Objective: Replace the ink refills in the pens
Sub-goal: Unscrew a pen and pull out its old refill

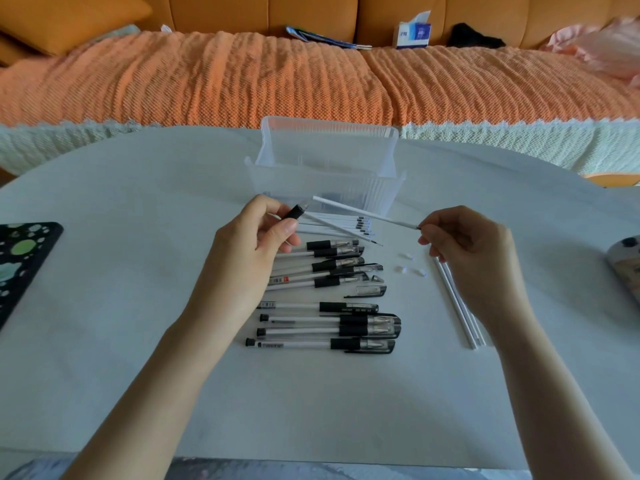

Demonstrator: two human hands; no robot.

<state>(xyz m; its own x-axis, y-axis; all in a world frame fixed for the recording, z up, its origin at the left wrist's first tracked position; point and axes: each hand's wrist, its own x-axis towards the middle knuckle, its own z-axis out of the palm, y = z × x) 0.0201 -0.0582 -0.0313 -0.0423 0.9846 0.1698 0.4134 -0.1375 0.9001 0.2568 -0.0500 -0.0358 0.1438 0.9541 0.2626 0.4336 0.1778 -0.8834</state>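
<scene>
My left hand point(254, 233) grips a pen barrel by its black grip section point(296, 212), the open end pointing up and right. My right hand point(464, 244) pinches the tip end of a long white refill point(363, 214), which slants up-left and ends just right of the barrel's mouth, apart from it. Several black-gripped pens point(332, 292) lie in a row on the white table point(138, 306) under and between my hands. A bundle of fresh refills point(346, 225) lies behind them. Two or three white refills point(457, 306) lie below my right hand, with small clear tip caps point(412, 268) near them.
A clear plastic box point(325, 164) stands behind the refills. A dark patterned tablet case point(20, 261) lies at the left edge, a patterned object point(627, 268) at the right edge. Beyond the table is an orange sofa point(242, 81) with a tissue box point(412, 32).
</scene>
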